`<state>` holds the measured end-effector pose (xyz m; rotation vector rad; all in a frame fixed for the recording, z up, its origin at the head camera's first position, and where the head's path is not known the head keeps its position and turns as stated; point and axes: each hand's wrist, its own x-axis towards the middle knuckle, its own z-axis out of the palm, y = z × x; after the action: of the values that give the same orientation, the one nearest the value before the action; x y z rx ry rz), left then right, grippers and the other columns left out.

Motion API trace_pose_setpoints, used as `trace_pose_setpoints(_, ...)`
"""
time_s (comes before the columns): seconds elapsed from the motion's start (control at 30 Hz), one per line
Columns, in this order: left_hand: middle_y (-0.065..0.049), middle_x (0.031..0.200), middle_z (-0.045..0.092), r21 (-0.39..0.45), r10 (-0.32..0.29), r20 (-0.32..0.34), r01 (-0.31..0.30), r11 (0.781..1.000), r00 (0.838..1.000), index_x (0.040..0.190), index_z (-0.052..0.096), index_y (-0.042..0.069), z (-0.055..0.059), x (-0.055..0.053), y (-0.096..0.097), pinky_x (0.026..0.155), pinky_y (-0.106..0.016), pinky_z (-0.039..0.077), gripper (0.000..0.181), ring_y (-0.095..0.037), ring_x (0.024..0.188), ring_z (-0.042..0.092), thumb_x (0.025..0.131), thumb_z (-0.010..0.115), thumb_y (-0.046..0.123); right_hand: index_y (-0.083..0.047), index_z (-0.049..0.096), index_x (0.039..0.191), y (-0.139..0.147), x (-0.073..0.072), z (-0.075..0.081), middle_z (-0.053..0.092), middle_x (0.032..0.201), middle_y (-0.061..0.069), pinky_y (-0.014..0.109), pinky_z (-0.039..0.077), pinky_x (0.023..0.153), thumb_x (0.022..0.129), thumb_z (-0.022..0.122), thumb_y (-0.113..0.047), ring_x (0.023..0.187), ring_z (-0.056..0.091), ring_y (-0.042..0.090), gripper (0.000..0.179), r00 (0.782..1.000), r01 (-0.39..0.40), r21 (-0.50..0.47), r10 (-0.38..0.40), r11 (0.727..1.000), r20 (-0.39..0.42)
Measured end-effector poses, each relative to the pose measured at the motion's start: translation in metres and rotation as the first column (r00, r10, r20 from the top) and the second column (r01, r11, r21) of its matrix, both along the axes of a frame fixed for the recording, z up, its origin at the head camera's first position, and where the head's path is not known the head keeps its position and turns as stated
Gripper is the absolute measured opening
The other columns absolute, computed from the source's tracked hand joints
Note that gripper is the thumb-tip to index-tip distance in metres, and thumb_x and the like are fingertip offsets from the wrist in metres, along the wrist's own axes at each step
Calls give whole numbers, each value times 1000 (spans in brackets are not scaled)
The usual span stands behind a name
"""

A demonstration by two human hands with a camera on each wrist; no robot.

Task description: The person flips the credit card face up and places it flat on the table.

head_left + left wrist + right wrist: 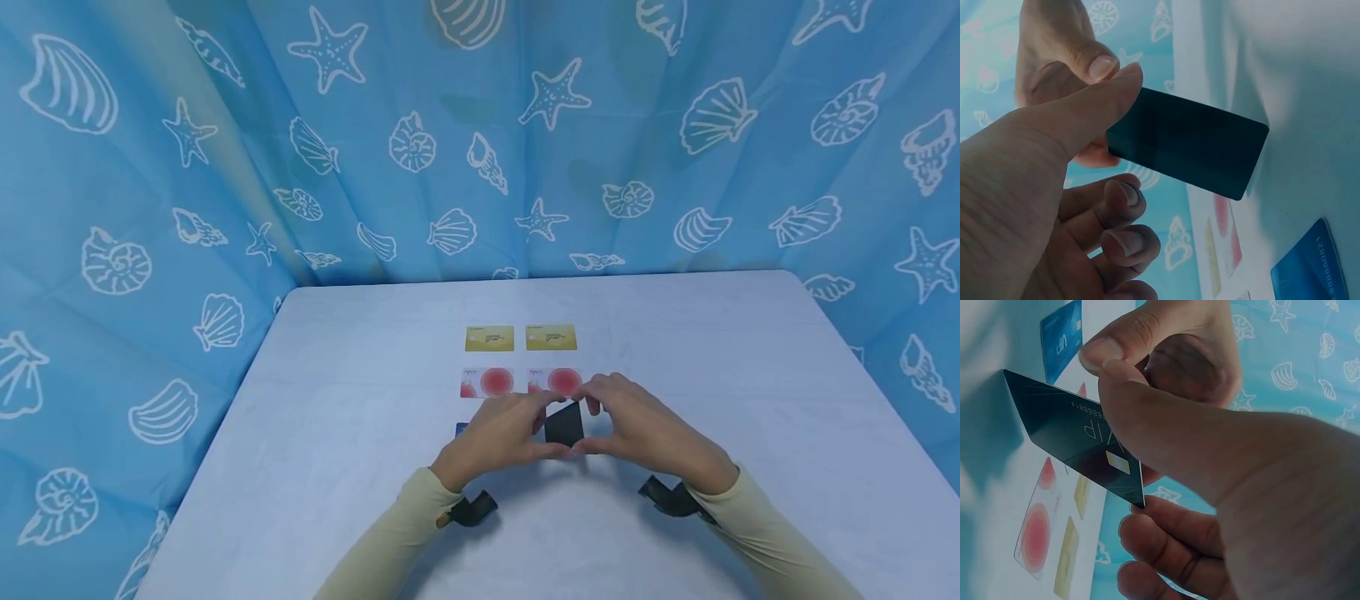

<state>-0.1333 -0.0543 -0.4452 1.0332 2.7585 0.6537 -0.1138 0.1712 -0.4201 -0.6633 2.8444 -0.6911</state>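
Observation:
Between my two hands stands a dark VIP card, tilted up on edge just over the white table. My left hand pinches it from the left, its thumb lying at the card's upper end in the left wrist view. From the other side my right hand pinches the same end, and the two thumb tips meet there. The plain dark face shows in the left wrist view; the printed face with a chip shows in the right wrist view. A blue card lies on the table, mostly hidden by my left hand in the head view.
Beyond my hands two pink-and-white cards with red circles, left and right, lie side by side. Behind them are two yellow cards, left and right. A blue seashell curtain hangs along the table's back and sides.

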Motion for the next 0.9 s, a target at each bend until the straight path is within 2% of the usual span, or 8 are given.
trace_pose_setpoints(0.37, 8, 73, 55, -1, -3, -16, 3, 1000, 1000, 142, 59, 22, -1, 1, 2, 55, -15, 37, 67, -1, 62, 47, 86, 80, 53, -15, 65, 129, -6, 1, 5, 58, 95, -1, 25, 44, 69, 74, 93, -39, 90, 53, 18, 66, 1000, -4, 10, 3, 1000, 10)
trace_pose_setpoints(0.63, 8, 71, 54, 3, -10, -6, 10, 1000, 1000, 143, 58, 22, -2, 0, 2, 53, -16, 36, 68, -2, 61, 47, 86, 81, 52, -15, 66, 126, -7, -1, 4, 55, 92, -4, 24, 42, 67, 72, 94, -39, 85, 49, 14, 65, 1000, -17, 8, 17, 1000, -11)
trace_pose_setpoints(0.9, 8, 72, 55, 6, 6, 3, -6, 1000, 1000, 144, 58, 23, -3, 0, 3, 53, -16, 37, 68, -2, 61, 48, 86, 80, 53, -16, 66, 126, -7, -2, 3, 57, 93, -1, 25, 41, 68, 73, 93, -41, 88, 52, 17, 65, 1000, -24, 3, 24, 1000, -10)
